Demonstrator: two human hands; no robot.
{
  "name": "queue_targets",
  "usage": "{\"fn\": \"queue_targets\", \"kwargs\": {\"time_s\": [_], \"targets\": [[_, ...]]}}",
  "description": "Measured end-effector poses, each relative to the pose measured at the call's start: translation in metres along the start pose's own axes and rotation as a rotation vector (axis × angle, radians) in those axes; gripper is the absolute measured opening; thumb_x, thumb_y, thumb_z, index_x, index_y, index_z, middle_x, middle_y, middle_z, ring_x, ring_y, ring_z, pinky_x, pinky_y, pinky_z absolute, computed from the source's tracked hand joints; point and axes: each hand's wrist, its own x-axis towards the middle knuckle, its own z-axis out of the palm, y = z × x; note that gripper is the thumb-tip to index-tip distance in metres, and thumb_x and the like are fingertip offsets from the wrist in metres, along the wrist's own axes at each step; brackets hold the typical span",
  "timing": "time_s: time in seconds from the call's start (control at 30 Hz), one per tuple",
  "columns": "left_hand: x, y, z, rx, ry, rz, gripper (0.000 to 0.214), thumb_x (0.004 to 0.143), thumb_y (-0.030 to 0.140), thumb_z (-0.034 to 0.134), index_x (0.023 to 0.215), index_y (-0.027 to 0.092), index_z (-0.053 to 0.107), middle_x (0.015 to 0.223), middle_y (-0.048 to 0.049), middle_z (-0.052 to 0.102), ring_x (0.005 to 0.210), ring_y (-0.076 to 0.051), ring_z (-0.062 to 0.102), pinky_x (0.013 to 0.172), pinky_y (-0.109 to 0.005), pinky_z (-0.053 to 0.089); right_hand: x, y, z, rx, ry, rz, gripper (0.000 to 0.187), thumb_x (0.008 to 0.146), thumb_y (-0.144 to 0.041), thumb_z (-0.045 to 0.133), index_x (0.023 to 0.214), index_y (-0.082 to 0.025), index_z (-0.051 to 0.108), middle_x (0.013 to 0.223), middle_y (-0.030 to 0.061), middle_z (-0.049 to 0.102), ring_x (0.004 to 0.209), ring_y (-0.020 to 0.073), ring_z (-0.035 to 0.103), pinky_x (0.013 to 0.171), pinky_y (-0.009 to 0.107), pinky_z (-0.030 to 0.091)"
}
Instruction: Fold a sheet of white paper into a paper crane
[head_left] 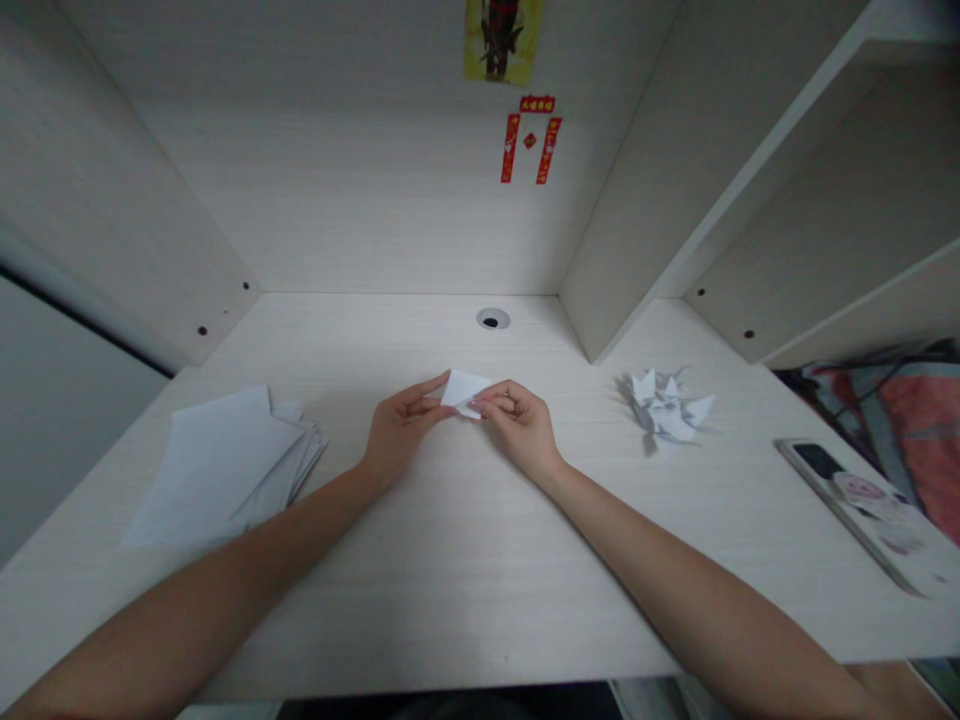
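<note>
Between my two hands is a small piece of folded white paper (463, 385), held just above the desk top. My left hand (405, 425) pinches its left edge with thumb and fingers. On the other side, my right hand (523, 425) grips the paper's right part, thumb and fingertips pressed together on it. Parts of the folds are hidden behind the fingers. Beyond my left forearm lies a loose stack of white paper sheets (214, 455). To the right of my right hand sits a cluster of folded white paper pieces (670, 407) with pointed tips.
A phone in a case (855, 510) lies at the desk's right. Past it is a red and grey cloth item (892, 420). A round cable hole (493, 319) is near the back panel. An upright divider (637, 200) stands at the back right.
</note>
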Motion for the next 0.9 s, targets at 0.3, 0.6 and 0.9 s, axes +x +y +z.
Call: {"fn": "queue_targets", "kwargs": {"time_s": [0.3,0.6,0.9], "targets": [[-0.0013,0.0002,-0.0004,-0.029,0.016,-0.005,0.058,0.066,0.037,0.072,0.119,0.018,0.060,0.079,-0.0024,0.073,0.064,-0.012,0.061,0.062,-0.021,0.045,-0.0005,-0.0012,-0.0011,-0.045,-0.004,-0.062,0.022,0.067,-0.035,0.073,0.079,-0.019,0.065,0.069,0.0018,0.067,0.066,0.0153,0.062,0.064,0.027,0.047],[-0.0025,0.0045,0.0008,-0.012,0.009,-0.025,0.057,0.064,0.038,0.073,0.116,0.016,0.062,0.074,-0.0006,0.072,0.063,-0.012,0.060,0.060,-0.021,0.044,0.0011,-0.0017,-0.0007,-0.078,0.071,-0.033,0.020,0.068,-0.037,0.071,0.068,-0.017,0.066,0.061,0.0001,0.064,0.056,0.0117,0.055,0.055,0.023,0.041],[-0.0040,0.0043,0.0023,-0.038,0.030,-0.015,0.056,0.064,0.038,0.074,0.115,0.017,0.062,0.079,-0.0031,0.073,0.065,-0.013,0.062,0.062,-0.021,0.046,0.0018,0.0001,-0.0003,-0.011,0.063,-0.030,0.022,0.065,-0.037,0.073,0.072,-0.018,0.065,0.067,0.0022,0.068,0.061,0.0140,0.061,0.060,0.025,0.046]]}}
